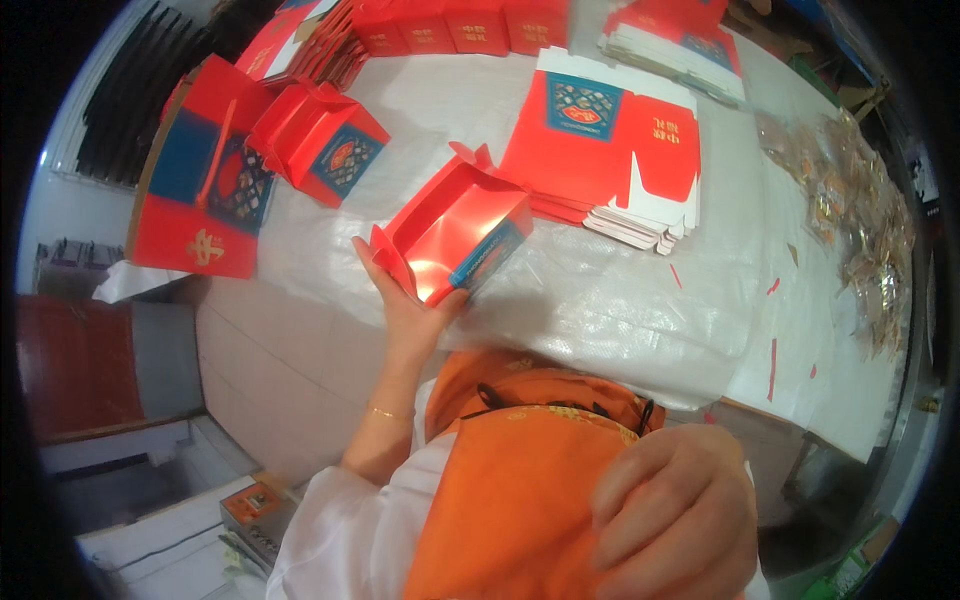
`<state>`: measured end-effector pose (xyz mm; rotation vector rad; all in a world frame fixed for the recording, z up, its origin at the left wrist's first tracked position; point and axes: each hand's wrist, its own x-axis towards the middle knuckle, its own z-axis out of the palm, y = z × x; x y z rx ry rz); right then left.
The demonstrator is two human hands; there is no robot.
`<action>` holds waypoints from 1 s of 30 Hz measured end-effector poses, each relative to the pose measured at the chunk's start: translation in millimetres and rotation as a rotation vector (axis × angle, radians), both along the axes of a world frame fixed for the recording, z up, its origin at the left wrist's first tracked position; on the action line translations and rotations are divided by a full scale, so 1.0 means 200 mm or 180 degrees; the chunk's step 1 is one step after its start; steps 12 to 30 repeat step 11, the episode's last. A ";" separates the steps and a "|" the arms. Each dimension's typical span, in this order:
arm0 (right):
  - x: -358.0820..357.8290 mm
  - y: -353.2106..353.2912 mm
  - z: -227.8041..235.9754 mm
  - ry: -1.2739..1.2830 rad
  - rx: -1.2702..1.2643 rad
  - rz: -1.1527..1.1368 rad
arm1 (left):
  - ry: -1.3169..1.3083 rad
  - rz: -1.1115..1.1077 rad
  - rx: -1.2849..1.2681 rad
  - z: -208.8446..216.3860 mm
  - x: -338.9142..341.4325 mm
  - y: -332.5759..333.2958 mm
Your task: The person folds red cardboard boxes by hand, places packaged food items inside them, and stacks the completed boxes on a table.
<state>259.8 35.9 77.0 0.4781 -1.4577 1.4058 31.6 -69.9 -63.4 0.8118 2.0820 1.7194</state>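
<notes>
My left hand grips a red folded carton by its near end, thumb on one side and fingers round the other. The carton's top is open, its flaps stand up, and a blue panel shows on its right side. My right hand is raised close in front of the orange apron. Its fingers are curled and pressed together; whether anything is inside them is hidden. Just beyond the held carton lies a stack of flat red and blue carton blanks with white edges.
Another open red carton stands at the left, beside a large red and blue gift bag. Red boxes line the far edge. More flat blanks lie at the back. Clear plastic packets are heaped on the right of the white-covered table.
</notes>
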 end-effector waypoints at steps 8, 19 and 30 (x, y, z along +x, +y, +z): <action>-0.36 0.18 -0.03 -0.1900 0.1416 -0.1408 | 0.0233 -0.0697 0.0704 -0.12 -0.40 -0.02; -0.56 0.29 -0.18 -0.2278 0.2396 -0.1949 | 0.0126 -0.0873 0.0729 -0.13 -0.51 -0.03; -0.56 0.29 -0.18 -0.2278 0.2396 -0.1949 | 0.0126 -0.0873 0.0729 -0.13 -0.51 -0.03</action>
